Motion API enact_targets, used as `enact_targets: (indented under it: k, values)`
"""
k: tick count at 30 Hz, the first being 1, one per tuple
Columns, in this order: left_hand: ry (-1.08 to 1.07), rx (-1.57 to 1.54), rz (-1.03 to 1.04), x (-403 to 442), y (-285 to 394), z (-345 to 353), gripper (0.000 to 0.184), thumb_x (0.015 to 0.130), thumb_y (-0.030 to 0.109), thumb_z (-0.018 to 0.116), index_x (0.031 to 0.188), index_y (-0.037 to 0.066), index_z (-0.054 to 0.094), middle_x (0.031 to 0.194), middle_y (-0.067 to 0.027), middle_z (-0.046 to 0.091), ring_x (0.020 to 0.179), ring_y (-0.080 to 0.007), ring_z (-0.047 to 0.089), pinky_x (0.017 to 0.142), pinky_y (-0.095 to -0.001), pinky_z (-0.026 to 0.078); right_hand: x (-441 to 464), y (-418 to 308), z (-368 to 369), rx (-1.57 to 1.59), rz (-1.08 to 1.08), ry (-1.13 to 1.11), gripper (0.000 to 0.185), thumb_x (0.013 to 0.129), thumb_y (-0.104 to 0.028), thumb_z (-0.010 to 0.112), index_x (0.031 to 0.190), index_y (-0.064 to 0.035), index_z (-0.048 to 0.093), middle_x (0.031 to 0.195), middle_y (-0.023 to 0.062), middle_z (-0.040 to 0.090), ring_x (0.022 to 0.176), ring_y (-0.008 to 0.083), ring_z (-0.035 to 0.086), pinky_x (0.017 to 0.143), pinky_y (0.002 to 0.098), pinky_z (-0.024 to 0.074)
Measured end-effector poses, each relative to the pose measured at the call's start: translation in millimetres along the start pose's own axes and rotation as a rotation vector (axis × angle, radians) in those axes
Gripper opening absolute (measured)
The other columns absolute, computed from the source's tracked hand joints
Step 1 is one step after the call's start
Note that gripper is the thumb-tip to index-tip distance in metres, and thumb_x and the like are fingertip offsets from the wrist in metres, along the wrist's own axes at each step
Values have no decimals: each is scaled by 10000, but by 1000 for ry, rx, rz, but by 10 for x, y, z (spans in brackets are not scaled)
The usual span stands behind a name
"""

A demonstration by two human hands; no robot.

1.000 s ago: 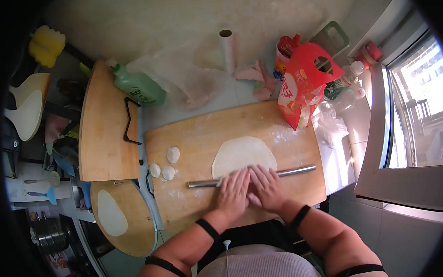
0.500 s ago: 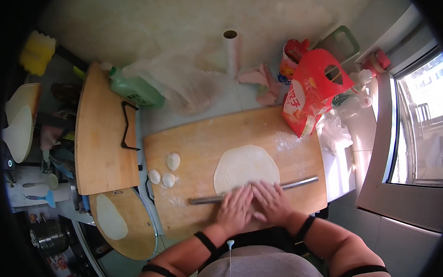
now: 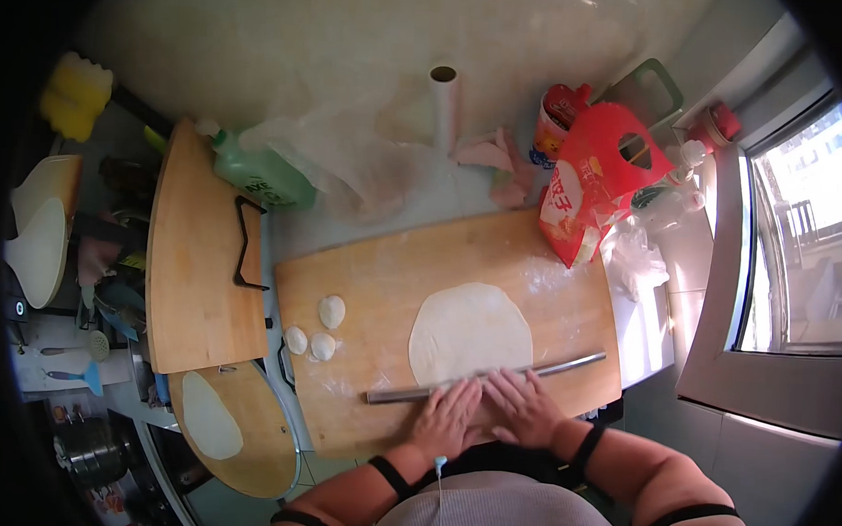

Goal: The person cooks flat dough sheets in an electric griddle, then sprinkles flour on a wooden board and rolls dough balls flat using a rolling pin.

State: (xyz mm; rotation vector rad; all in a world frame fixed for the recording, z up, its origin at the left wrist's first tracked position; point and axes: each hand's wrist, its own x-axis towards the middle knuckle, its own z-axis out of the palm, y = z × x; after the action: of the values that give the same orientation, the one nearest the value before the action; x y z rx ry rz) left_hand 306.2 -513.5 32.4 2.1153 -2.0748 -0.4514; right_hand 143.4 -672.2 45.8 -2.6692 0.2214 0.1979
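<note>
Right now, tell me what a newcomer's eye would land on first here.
Probably the bright red bag, at the far right corner of the wooden board. Next, the pale dough sheet mid-board, with the left hand and right hand at the metal rolling pin along its near edge.

- Centre: work board [image 3: 384,257], on the counter [image 3: 442,194].
- On the work board, right of its middle: dough sheet [image 3: 471,330]; rolling pin [image 3: 568,365] across the sheet's near edge.
- On the pin's middle portion: left hand [image 3: 445,417] and right hand [image 3: 524,408], side by side.
- Left of the sheet, on the same board: three dough balls [image 3: 332,312].
- Behind the board, left to right: bottle [image 3: 262,174], upright roll [image 3: 444,115], cup [image 3: 548,138].
- Far right corner: bag [image 3: 571,203].
- Left: second board [image 3: 198,264]; nearer, round board [image 3: 266,443] bearing another sheet [image 3: 210,418].
- Extreme right: window [image 3: 803,202].
</note>
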Motion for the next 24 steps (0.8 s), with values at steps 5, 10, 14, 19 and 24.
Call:
enact_targets:
  k: [5, 10, 14, 19, 24]
  values:
    - [224, -3, -292, 1223, -882, -477, 658, 894, 392, 518, 1415, 19, 369, 1495, -155, 334, 1405, -289, 268, 1138, -528, 165, 1285, 619, -483, -191, 187, 250, 722, 917, -534, 412, 1423, -20, 362, 1496, 149, 336, 1391, 308, 296, 1095, 539, 233]
    - [84, -14, -166, 1153, -918, -580, 628, 908, 356, 550, 1440, 91, 348, 1524, -77, 301, 1416, -234, 255, 1150, -518, 147, 1224, 642, -508, -182, -54, 282, 614, 892, -375, 533, 1383, -28, 409, 1424, 142, 422, 1330, 299, 382, 1070, 467, 314]
    - [178, 31, -106, 1076, -813, -547, 600, 911, 340, 546, 1424, 81, 372, 1514, -79, 314, 1411, -242, 262, 1149, -520, 155, 993, 628, -242, -27, 63, 400, 456, 822, -95, 545, 1273, -32, 513, 1251, 118, 549, 1122, 308, 540, 958, 402, 431]
    - [419, -1392, -351, 805, -617, -310, 514, 985, 366, 465, 1369, 27, 426, 1468, -135, 387, 1380, -255, 326, 1142, -482, 201, 612, 525, -68, 75, 282, 594, 499, 789, -22, 539, 1285, 3, 491, 1239, 192, 537, 1067, 359, 539, 941, 442, 443]
    - [246, -2069, -801, 232, -305, -190, 689, 991, 546, 253, 1427, 18, 323, 1427, -154, 439, 1300, -259, 441, 1103, -389, 296, 406, 63, -18, 1, 186, 251, 594, 788, -93, 569, 1363, -24, 438, 1450, 168, 385, 1337, 358, 364, 1052, 465, 358]
